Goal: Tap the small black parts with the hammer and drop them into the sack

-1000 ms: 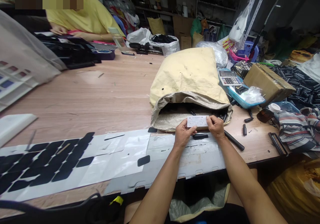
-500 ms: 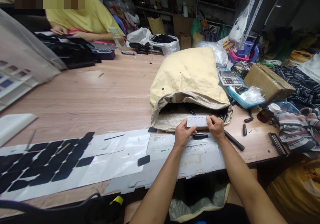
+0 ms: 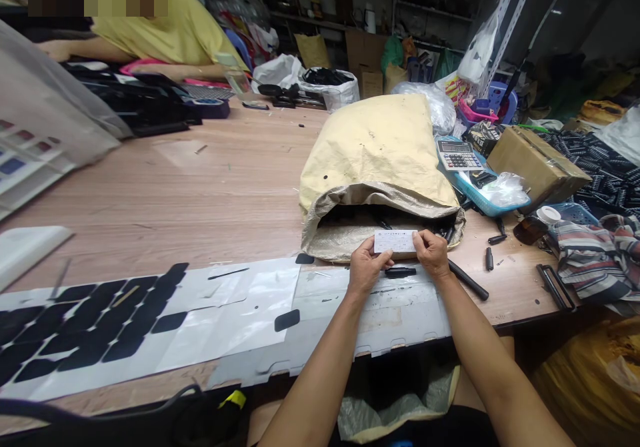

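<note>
A small white printed paper slip [image 3: 394,241] is held level between both hands, its text too small to read. My left hand [image 3: 367,266] pinches its left end, and my right hand [image 3: 431,252] pinches its right end. Just behind the slip lies a yellow woven sack [image 3: 375,140], its mouth facing me with dark pieces inside. Below the slip, a short black plastic piece [image 3: 401,272] rests on a grey-white sheet [image 3: 380,320]. Beside my right hand lies a black tube [image 3: 469,280].
Black rounded pieces [image 3: 100,310] lie in rows on white paper [image 3: 220,327] at left. A calculator [image 3: 459,155] sits on a blue basket [image 3: 493,197] near a cardboard box [image 3: 537,164]. Across the table is a person in a yellow shirt [image 3: 175,30]. A brown bottle [image 3: 529,229] stands at right.
The person in yellow has stretched an arm out to the left. My hands and the paper slip have stayed almost still.
</note>
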`<state>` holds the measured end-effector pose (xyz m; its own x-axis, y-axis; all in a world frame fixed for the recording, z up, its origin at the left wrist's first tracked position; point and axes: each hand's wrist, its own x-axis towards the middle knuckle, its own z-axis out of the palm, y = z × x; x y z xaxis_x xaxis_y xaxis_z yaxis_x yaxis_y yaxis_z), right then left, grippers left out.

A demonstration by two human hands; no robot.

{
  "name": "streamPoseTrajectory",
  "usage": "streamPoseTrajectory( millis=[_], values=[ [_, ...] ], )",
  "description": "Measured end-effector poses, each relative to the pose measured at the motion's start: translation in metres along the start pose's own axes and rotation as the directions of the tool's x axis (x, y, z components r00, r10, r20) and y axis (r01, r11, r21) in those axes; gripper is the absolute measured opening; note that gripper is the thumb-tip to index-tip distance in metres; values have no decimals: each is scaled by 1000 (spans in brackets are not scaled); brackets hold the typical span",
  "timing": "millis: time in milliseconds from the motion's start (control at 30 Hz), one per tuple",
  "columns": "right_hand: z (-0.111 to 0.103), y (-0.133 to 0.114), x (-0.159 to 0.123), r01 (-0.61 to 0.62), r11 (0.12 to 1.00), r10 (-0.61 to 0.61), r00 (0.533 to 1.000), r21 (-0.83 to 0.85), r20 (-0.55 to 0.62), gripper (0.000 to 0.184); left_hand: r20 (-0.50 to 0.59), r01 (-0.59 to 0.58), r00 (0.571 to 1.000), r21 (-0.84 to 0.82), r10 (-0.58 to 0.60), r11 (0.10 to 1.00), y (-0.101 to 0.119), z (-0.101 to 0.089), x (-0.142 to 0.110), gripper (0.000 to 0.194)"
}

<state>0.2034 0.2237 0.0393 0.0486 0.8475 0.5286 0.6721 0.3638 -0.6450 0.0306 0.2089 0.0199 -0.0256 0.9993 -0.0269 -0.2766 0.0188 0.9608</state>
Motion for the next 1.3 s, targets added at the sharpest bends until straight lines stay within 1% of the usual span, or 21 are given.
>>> streamPoseTrajectory(
  millis=[400, 700, 900, 1133, 1233, 1300],
  values=[
    [2, 3, 0, -10, 1000, 10, 1000, 17, 3, 40, -1, -1, 1000, -12, 1, 1000, -4, -1, 1, 49],
    [1, 2, 0, -6, 1000, 5, 1000, 16, 7, 42, 1, 6, 1000, -22, -6, 1000, -1, 1, 0, 49],
    [1, 3, 0, -14, 1000, 14, 1000, 11, 14, 43, -1, 5, 1000, -15, -5, 1000, -3, -1, 0, 49],
    [0, 6, -2, -33, 999, 32, 999, 26, 19, 42, 0, 5, 1000, -24, -5, 1000, -2, 1, 0, 54],
    [0, 7, 0, -49, 998, 48, 997, 29, 55, 43, 0, 13, 1000, -37, -13, 999, -2, 1, 0, 56],
    [-5, 8, 5, -79, 994, 73, 993, 69, 95, 43, -8, 18, 1000, -67, -19, 998, -2, 1, 0, 60]
  ],
)
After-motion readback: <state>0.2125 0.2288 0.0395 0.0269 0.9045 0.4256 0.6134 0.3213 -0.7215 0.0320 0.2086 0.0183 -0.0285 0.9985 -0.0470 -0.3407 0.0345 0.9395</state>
